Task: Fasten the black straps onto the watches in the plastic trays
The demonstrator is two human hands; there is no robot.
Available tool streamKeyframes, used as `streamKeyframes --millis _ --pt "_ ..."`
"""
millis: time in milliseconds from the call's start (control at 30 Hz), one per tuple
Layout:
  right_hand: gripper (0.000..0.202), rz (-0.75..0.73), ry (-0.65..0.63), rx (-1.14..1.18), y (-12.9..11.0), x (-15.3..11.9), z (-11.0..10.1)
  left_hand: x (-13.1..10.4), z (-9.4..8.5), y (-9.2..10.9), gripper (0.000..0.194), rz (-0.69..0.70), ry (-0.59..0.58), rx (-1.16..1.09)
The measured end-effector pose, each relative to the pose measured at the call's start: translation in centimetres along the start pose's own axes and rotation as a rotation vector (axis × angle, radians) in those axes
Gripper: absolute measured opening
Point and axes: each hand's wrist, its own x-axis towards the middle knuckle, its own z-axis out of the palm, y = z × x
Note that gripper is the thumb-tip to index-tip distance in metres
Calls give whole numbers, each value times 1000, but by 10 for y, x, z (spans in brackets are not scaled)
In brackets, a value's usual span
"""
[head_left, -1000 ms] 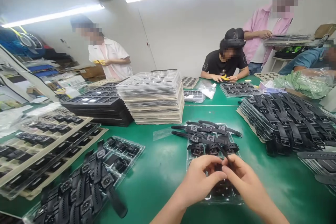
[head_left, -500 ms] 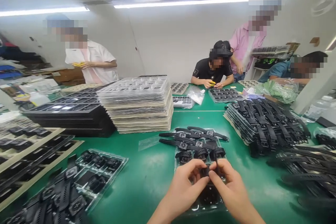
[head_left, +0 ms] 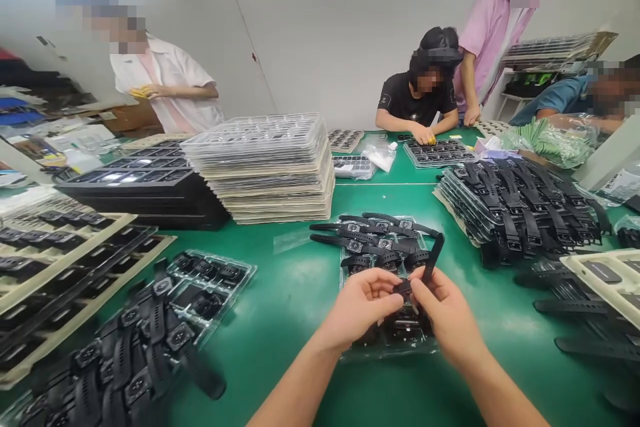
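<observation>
Over a clear plastic tray [head_left: 390,350] on the green table, both my hands work on one black smartwatch [head_left: 434,257]. Its strap rises above my right hand [head_left: 440,300], pinched between thumb and fingers. With thumb and fingertips, my left hand [head_left: 367,300] grips the watch's other end, where fingers partly cover it. Beyond my hands, several smartwatches with straps [head_left: 357,245] lie on the tray, some with straps spread past its edges. Part of the tray's near contents is hidden under my hands.
At left are a heap of smartwatches [head_left: 133,347], another clear tray [head_left: 230,300] and a tall stack of trays [head_left: 265,173]. Strapped watches [head_left: 525,207] cover a stack at right, with a cream tray [head_left: 605,273] nearer. Co-workers [head_left: 420,93] are across the table.
My view has tilted down. The strap now stands up out of my right hand, where it was mostly hidden before. A cream tray has come into view at right.
</observation>
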Motion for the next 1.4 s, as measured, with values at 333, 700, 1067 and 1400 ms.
streamKeyframes --millis 333,700,1067,1400 --pt "38 11 77 52 4 4 -6 -2 -3 1 37 18 -39 65" --pt "26 -70 -135 -285 -4 1 -13 2 -3 -3 38 82 -29 8" --pt "33 -98 -45 -161 -2 3 -18 -1 -3 -1 24 104 15 112" --pt "25 -100 -93 -191 -5 0 -12 -5 1 -4 35 223 42 246"
